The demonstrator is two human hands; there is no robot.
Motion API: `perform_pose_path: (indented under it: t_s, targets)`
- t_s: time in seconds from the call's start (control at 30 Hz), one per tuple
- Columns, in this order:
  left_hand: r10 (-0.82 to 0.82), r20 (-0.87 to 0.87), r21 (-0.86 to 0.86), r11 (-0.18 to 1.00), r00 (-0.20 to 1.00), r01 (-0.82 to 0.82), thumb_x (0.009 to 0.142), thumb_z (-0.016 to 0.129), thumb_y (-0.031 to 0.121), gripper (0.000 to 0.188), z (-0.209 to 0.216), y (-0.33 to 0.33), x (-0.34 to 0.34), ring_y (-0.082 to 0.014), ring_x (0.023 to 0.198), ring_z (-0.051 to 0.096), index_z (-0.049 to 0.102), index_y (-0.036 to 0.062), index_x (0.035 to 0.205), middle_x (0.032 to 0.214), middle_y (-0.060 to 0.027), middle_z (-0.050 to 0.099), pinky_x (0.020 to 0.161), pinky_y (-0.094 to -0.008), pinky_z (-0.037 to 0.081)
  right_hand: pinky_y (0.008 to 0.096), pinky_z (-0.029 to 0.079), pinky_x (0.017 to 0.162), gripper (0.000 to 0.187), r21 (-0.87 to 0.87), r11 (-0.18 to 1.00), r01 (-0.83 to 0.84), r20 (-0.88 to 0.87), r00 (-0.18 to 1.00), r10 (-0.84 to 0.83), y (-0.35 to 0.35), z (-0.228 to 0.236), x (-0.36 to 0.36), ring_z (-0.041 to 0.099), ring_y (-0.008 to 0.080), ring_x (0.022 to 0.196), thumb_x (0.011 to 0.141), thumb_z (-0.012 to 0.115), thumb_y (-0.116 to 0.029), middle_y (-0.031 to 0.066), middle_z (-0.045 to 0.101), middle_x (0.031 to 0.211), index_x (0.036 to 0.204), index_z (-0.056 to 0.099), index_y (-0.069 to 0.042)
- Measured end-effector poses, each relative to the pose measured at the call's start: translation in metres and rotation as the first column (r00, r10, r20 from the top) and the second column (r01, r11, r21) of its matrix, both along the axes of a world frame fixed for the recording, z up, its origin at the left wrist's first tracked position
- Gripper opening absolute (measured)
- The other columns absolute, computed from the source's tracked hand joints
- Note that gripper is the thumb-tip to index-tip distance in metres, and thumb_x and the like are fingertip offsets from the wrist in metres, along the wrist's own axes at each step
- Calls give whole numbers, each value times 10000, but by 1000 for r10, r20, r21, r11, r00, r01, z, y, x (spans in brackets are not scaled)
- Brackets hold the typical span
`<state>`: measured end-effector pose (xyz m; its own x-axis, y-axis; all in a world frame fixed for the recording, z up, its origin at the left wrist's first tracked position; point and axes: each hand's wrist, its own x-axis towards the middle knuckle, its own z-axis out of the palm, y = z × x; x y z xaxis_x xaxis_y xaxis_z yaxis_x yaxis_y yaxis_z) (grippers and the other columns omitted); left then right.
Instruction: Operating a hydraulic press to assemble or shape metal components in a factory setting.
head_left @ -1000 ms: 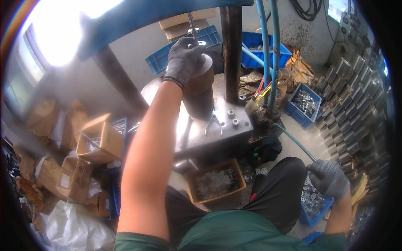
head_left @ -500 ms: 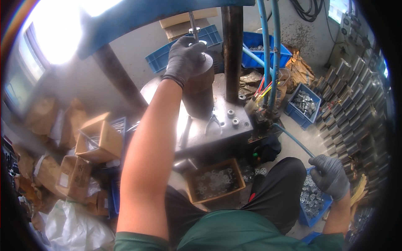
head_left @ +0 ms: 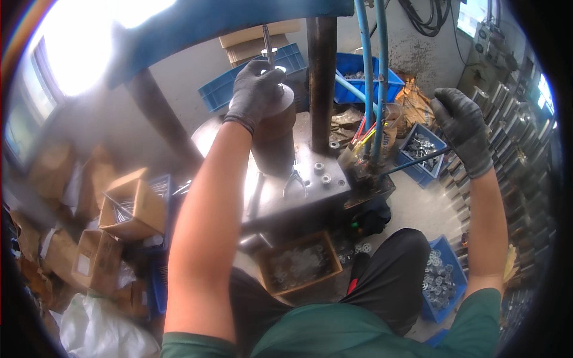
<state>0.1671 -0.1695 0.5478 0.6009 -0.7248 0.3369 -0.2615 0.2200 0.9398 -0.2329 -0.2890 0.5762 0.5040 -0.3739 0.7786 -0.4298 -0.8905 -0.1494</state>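
My left hand (head_left: 255,89), in a grey glove, is closed around a small shiny metal part (head_left: 280,70) at the top of a thick dark cylinder (head_left: 274,140). Its fingers hide most of that part. A thin steel rod with a collar (head_left: 268,52) comes down from the blue press beam (head_left: 239,22) right at the hand. My right hand (head_left: 465,128), also gloved, is raised at the right with fingers loosely bent and apart. The end of a long blue lever (head_left: 415,161) lies against the lower side of this hand; no fingers show wrapped around it.
On the steel press table (head_left: 280,206) lie pliers (head_left: 295,184) and small metal rings (head_left: 326,179). A dark column (head_left: 321,89) and blue hoses (head_left: 382,71) stand right of the cylinder. A wooden box (head_left: 298,289) and blue bins (head_left: 459,271) hold parts. Metal tubes (head_left: 501,161) are stacked at right.
My right hand has risen from low at the right, and the lever's free end has swung upward with it. My left hand stays at the cylinder's top.
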Motion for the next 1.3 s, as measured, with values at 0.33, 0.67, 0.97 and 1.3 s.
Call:
perform_pose_path:
  t_s: [0.33, 0.67, 0.97, 1.3]
  targets:
    - [-98, 82, -53, 993, 992, 103, 834, 715, -47, 488, -18, -11, 8, -130, 866, 646, 613, 76, 1295, 1050, -49, 654, 713, -258, 560, 376, 572, 852, 478, 189, 974, 124, -172, 981, -91, -9, 6, 7, 744, 278, 972, 1018, 670, -383, 202, 755, 1063, 1336, 661, -26]
    - [-225, -45, -205, 956, 973, 211, 869, 722, -16, 441, -57, 87, -87, -215, 1066, 632, 581, 22, 1285, 1225, -107, 625, 968, -358, 510, 456, 538, 909, 581, 67, 954, 292, -478, 849, -226, 45, 4, -26, 722, 339, 976, 992, 575, -584, 177, 734, 992, 1167, 689, -41]
    - [-352, 221, 182, 931, 910, 316, 792, 811, 67, 423, -218, 157, -144, -279, 1149, 643, 644, 90, 1180, 1268, -112, 638, 973, -386, 528, 523, 484, 990, 454, -206, 973, -100, -44, 995, 93, 129, -74, -66, 651, 377, 1035, 862, 743, -295, 186, 665, 1095, 1181, 649, 14]
    - [-528, 205, 70, 848, 824, 526, 983, 665, 143, 310, -284, 170, -148, -261, 1094, 663, 611, 76, 1280, 1269, -123, 635, 904, -396, 564, 352, 539, 943, 330, 543, -154, -826, 821, 560, -110, 206, -297, 59, 658, 233, 1068, 1017, 667, -360, 71, 702, 1140, 1190, 677, -79]
